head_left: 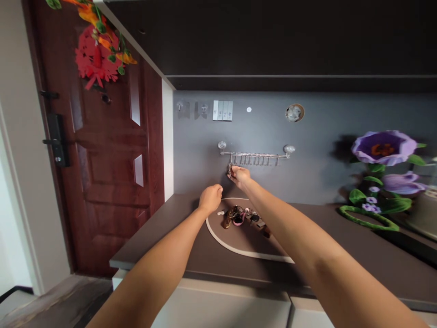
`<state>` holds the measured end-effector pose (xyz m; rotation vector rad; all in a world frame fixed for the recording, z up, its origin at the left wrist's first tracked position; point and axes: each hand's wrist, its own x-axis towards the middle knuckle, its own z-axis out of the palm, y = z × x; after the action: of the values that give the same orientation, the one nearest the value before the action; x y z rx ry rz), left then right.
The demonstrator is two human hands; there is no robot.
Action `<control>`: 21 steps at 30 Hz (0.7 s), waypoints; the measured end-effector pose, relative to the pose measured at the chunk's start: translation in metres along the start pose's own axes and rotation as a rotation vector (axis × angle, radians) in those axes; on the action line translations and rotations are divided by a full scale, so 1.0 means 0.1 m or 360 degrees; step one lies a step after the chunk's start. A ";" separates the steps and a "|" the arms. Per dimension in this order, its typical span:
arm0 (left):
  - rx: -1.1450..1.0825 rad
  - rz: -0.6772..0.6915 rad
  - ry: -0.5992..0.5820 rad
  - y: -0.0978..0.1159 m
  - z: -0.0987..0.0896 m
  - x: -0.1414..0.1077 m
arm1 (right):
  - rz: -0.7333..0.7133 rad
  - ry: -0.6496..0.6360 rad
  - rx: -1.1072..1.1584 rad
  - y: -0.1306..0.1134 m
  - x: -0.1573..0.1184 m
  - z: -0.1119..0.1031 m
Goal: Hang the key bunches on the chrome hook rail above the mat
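My right hand (pixel 240 175) is raised to the left end of a clear hook rail (pixel 254 155) on the grey wall. Its fingers pinch a small silvery keychain (pixel 230 170) just under the leftmost hooks; whether it touches a hook I cannot tell. Lower and to the left, my left hand (pixel 210 198) is closed above the counter, its fingers curled away, so anything inside is hidden. Below both hands, a pile of keychains and small trinkets (pixel 238 216) lies on a round brown mat (pixel 218 232) with a pale rim. My right forearm covers part of that mat.
A dark cabinet (pixel 273 41) overhangs the brown counter (pixel 153 241). Light switches (pixel 223 110), two small clear hooks (pixel 204 109) and a round hole (pixel 294 113) are on the wall. Purple fabric flowers (pixel 384 148) stand at right. A red-brown door (pixel 116 159) is at left.
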<state>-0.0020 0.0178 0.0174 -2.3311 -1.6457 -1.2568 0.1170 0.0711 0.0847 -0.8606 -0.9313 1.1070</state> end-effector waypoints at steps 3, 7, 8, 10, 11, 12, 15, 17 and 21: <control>-0.0037 0.0021 0.0010 -0.01 0.01 0.00 | -0.0020 -0.0034 -0.0036 0.03 0.02 -0.03; -0.0139 0.0113 0.0002 -0.04 0.03 0.01 | -0.0033 -0.0053 -0.0053 0.06 0.01 -0.07; -0.0166 0.0138 -0.0007 -0.05 0.03 0.01 | -0.0036 -0.0053 -0.0055 0.06 0.01 -0.08; -0.0219 0.0173 -0.0027 -0.06 0.04 0.01 | -0.0039 -0.0042 -0.0061 0.07 -0.02 -0.10; -0.0245 0.0178 -0.0033 -0.06 0.04 0.01 | -0.0039 -0.0030 -0.0065 0.07 -0.03 -0.11; -0.0273 0.0177 -0.0037 -0.07 0.05 0.02 | -0.0038 -0.0018 -0.0074 0.06 -0.05 -0.12; -0.0371 0.0149 -0.0060 -0.07 0.04 0.03 | -0.0027 -0.0016 -0.0135 0.04 -0.13 -0.16; -0.0435 0.0119 -0.0104 -0.06 0.03 0.03 | -0.0026 -0.0061 -0.0194 0.02 -0.20 -0.19; -0.0524 0.0095 -0.0211 -0.03 0.00 0.01 | -0.0059 -0.0230 -0.0320 0.02 -0.39 -0.30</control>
<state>-0.0040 0.0199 0.0171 -2.6821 -1.4861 -1.4910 0.1373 0.0302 0.0650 -0.9312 -1.1895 1.0666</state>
